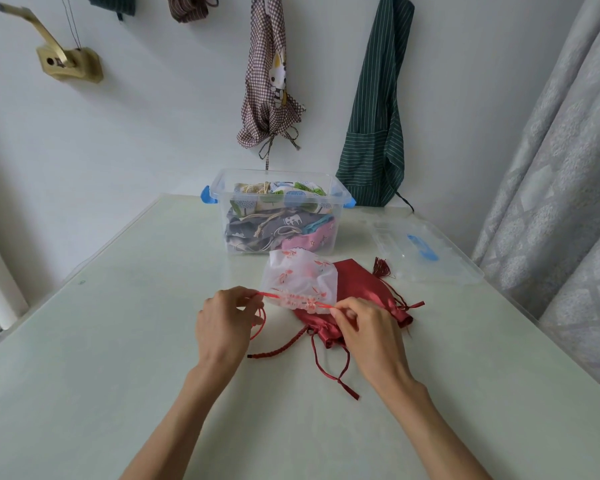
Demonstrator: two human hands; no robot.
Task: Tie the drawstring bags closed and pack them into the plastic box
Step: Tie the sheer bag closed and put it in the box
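A sheer white drawstring bag [298, 276] with red prints lies on the table, its gathered mouth toward me. My left hand [222, 323] pinches the red drawstring [269, 295] at the bag's left side. My right hand [368, 332] pinches the same cord at the right side, and the string runs taut between them. Under and behind the white bag lies a dark red satin bag [361, 282] with loose ribbons and a braided cord [278, 348]. The clear plastic box [222, 188] stands behind, holding several tied cloth bags.
The box's clear lid [426, 251] with a blue latch lies flat at the right. A red tassel [381, 267] rests near it. Aprons hang on the wall behind the table. A grey curtain fills the right edge. The pale table [118, 323] spreads left.
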